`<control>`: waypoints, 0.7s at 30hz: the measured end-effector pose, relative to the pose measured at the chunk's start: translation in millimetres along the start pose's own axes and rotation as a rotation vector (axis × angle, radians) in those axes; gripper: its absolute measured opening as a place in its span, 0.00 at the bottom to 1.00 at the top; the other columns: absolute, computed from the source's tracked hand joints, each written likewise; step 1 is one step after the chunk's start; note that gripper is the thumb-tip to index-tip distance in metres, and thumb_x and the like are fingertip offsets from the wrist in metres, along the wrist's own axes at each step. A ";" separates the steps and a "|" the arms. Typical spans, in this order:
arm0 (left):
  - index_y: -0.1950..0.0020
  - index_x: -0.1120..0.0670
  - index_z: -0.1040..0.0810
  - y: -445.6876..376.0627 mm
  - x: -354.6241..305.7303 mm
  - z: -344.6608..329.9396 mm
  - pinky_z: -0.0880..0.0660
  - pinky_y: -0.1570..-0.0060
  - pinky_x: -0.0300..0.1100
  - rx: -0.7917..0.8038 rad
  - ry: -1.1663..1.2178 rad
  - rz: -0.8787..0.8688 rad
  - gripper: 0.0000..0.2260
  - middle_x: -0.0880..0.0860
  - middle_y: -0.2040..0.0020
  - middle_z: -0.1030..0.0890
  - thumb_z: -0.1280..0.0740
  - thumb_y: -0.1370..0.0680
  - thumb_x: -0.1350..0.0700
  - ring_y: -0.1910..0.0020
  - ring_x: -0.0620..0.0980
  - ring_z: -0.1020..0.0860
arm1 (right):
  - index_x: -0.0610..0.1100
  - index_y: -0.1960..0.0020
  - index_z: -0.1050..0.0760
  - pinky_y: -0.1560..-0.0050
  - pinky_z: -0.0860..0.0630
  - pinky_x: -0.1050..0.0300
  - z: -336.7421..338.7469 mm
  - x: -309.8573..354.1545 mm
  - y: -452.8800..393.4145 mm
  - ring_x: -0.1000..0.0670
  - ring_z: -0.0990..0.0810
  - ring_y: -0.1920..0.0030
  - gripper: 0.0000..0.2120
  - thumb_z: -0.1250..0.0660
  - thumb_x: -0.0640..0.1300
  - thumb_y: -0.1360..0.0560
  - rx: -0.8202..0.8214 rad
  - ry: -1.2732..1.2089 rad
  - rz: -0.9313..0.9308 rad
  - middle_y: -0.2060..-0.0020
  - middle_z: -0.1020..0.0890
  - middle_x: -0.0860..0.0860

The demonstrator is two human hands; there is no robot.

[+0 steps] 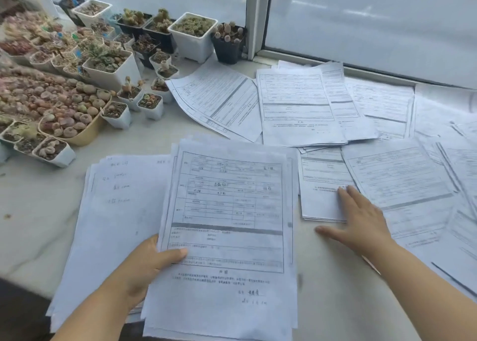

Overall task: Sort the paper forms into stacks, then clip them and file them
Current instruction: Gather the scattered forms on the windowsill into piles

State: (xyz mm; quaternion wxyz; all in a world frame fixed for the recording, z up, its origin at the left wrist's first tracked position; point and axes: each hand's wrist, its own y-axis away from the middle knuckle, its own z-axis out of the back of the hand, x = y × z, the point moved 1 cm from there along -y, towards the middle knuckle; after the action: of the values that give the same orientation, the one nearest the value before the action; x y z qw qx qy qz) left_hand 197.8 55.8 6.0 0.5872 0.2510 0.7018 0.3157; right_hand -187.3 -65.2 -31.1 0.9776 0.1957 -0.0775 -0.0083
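Observation:
My left hand [144, 266] grips a thick stack of printed forms [227, 232] by its left edge, thumb on top, and holds it over the white sill. Under it to the left lies a pile of sheets with handwriting [118, 211]. My right hand [361, 219] lies flat with fingers spread, its fingertips on a small stack of forms [320, 193] to the right. Several more forms [294, 105] lie fanned out along the window, and others [402, 175] overlap at the right.
Many small pots of succulents [108, 67] crowd the sill's left and back. A large tan planter [67, 113] sits at the left. The window frame [258, 18] and glass run along the back. The marble sill [28, 211] shows at the left front.

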 end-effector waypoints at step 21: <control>0.39 0.62 0.23 -9.9 18.5 -68.5 0.24 0.44 0.56 -0.057 -0.052 0.140 0.12 0.61 0.49 0.16 0.35 0.22 0.64 0.50 0.61 0.17 | 0.44 0.43 0.20 0.69 0.21 0.57 -7.7 54.6 62.7 0.46 0.16 0.56 0.28 0.47 0.41 0.38 -0.536 -0.232 0.452 0.47 0.17 0.49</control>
State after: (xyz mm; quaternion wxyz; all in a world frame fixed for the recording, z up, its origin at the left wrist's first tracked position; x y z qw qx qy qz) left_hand 127.3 52.3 -6.0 0.5886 0.2906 0.6579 0.3691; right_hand -133.1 -6.9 -6.0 0.9560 -0.0914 -0.2244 0.1655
